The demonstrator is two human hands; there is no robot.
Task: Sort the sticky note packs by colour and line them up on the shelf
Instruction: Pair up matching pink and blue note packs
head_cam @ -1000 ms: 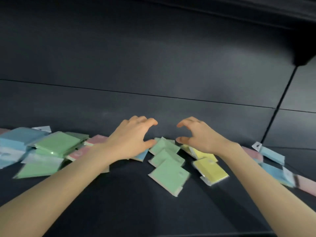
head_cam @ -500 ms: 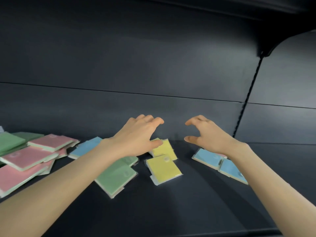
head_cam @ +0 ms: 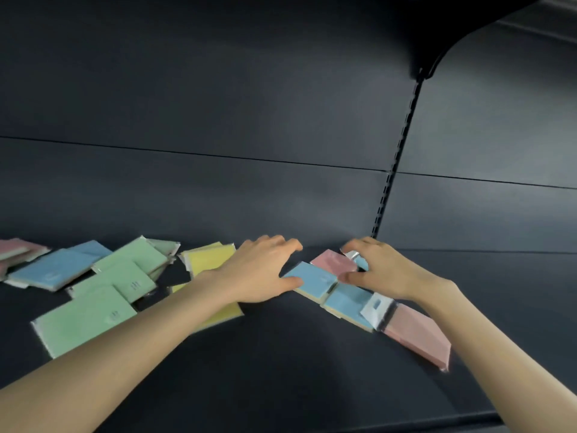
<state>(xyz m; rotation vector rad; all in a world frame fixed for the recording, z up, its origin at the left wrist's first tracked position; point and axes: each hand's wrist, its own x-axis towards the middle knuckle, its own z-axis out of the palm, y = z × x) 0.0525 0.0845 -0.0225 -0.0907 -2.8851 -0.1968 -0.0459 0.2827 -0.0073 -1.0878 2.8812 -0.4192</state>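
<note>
Sticky note packs lie scattered on a dark shelf (head_cam: pixel 281 370). My left hand (head_cam: pixel 262 273) reaches over the yellow packs (head_cam: pixel 209 260), and its thumb touches the near corner of a blue pack (head_cam: pixel 315 278) while the fingers arch above it. My right hand (head_cam: pixel 384 271) curls its fingers over a small blue pack with a foil tab (head_cam: pixel 359 260), thumb beneath. A pink pack (head_cam: pixel 331 263) lies between the hands. Another blue pack (head_cam: pixel 346 303) and a pink pack (head_cam: pixel 418 335) lie under my right wrist.
Green packs (head_cam: pixel 90 317) lie at the left front, with more blue packs (head_cam: pixel 59 267) and pink packs (head_cam: pixel 15 248) beyond them at the far left. A slotted upright (head_cam: pixel 396 170) splits the dark back wall. The shelf's front edge runs along the bottom right.
The view has swung right, so the packs slid left in frame. Both hands have dropped from hovering onto the blue and pink packs at the right of the pile.
</note>
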